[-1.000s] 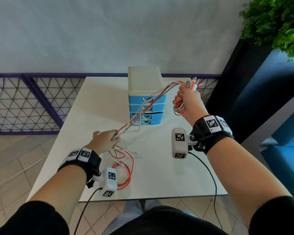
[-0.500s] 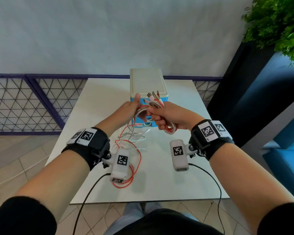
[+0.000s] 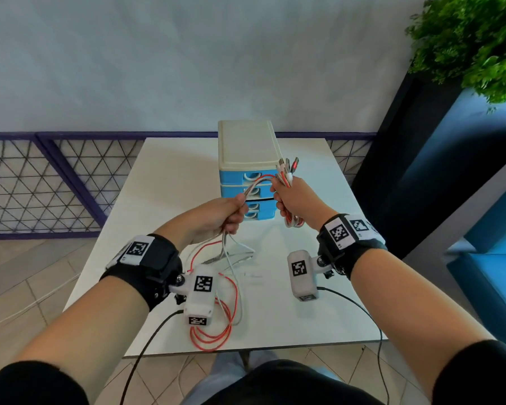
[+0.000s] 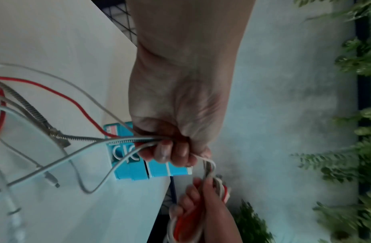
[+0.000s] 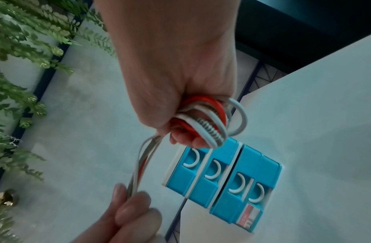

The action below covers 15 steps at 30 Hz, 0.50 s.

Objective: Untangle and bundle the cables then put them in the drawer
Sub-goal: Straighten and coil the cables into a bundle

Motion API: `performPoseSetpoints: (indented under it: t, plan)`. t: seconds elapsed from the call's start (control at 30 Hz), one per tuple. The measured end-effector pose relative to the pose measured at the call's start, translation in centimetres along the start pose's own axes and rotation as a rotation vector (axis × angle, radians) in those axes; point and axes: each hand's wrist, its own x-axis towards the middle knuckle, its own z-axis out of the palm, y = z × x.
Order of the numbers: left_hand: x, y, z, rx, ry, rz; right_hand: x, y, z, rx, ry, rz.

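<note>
A: Start big. What's on the white table [image 3: 164, 200]?

B: A small drawer unit [image 3: 247, 159] with a cream top and blue fronts, standing near the far edge. All four drawers look closed, so nothing is stored yet. In front of it, both hands are raised above the tabletop.

A: And the cables [image 3: 216, 323]?

B: Red, white and a braided metal one. Their loose tails lie looped on the table near the front edge, under the left wrist. The rest runs up into the hands.

A: What changed in the last second?

B: A second ago the hands were wide apart, the left down at the table. Half a second ago they met in front of the drawers. Now they have parted slightly, with a short span of cable stretched between them.

A: How are the hands holding?

B: The right hand [image 3: 297, 200] is fisted around a coil of several loops [image 5: 203, 121], plug ends [image 3: 288, 168] sticking up above the knuckles. The left hand [image 3: 225, 213] has its fingers curled round the gathered strands, feeding them across.

A: Meaning for the task?

B: I'd judge another loop has just gone onto the coil; bundling is partway, with loose length still to wind before any drawer opens.
</note>
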Motion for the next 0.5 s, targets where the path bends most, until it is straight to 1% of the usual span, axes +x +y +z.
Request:
performPoseSetpoints:
  t: [0.07, 0.13, 0.27, 0.33, 0.4, 0.5]
  plan:
    - [0.3, 0.1, 0.9, 0.097, 0.079, 0.055, 0.4, 0.3, 0.6, -0.021, 0.003, -0.015]
    - [0.5, 0.2, 1.9, 0.267, 0.156, 0.100, 0.8, 0.7, 1.1, -0.003, -0.030, -0.027]
    - [0.5, -0.1, 4.0, 0.740, 0.306, 0.192, 0.7, 0.7, 1.7, 0.278, -0.087, 0.080]
    - [0.3, 0.0, 4.9, 0.870, 0.353, 0.242, 0.5, 0.8, 1.8, 0.393, -0.173, 0.137]
    - [0.2, 0.3, 5.7, 0.964, 0.381, 0.253, 0.1, 0.6, 1.8, 0.443, -0.257, 0.160]
    - [0.0, 1.0, 6.6, 1.177, 0.440, 0.228, -0.3, 0.3, 2.0, 0.506, -0.308, 0.162]
